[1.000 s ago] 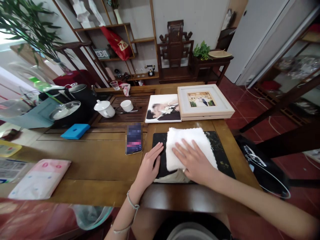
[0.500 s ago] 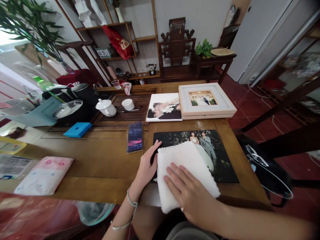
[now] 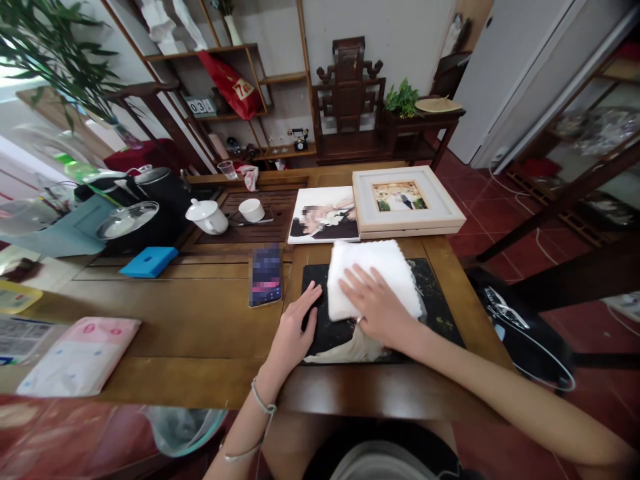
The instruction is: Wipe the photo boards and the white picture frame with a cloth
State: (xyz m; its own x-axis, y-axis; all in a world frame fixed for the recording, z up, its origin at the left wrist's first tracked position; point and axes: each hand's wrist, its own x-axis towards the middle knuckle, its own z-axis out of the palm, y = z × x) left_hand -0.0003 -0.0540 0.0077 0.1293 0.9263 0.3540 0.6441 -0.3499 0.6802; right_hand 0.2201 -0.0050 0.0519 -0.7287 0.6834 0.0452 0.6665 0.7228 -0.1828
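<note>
Grip spread flat, the right hand (image 3: 379, 303) covers a white towel (image 3: 367, 255) on the dark photo panel (image 3: 441, 315) atop the worktop (image 3: 200, 310); left hand (image 3: 295, 325), fingers extended, rests at the panel's left edge; apparently wiping; another stroke would want steady bracing.

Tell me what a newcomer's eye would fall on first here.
Probably the bright white cloth, under the right hand and over part of the dark photo on the table, with the left hand at the photo's left side. Next, perhaps, the pale framed picture beyond it, and the red bag at the shelf, back left.
</note>
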